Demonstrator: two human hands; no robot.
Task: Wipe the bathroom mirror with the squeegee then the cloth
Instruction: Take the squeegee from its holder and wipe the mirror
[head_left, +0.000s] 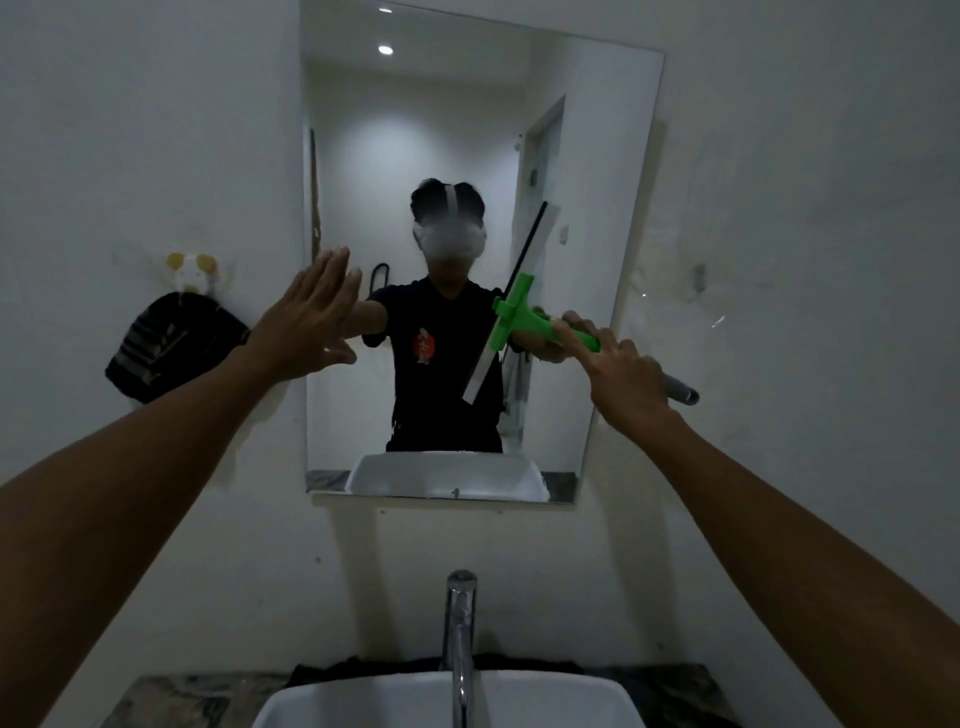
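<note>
A frameless rectangular mirror (441, 130) hangs on the white wall above the basin. My right hand (621, 371) grips the handle of a green squeegee (524, 314), index finger stretched along the handle. Its long blade lies tilted against the glass on the mirror's right half. My left hand (306, 317) is flat with straight fingers, pressing at the mirror's left edge. A dark cloth (363, 667) lies on the counter behind the tap.
A chrome tap (460, 634) rises over a white basin (447, 701) set on a dark marbled counter (171, 699). A dark bag (171, 345) hangs from a hook on the wall left of the mirror. A person's reflection fills the mirror's middle.
</note>
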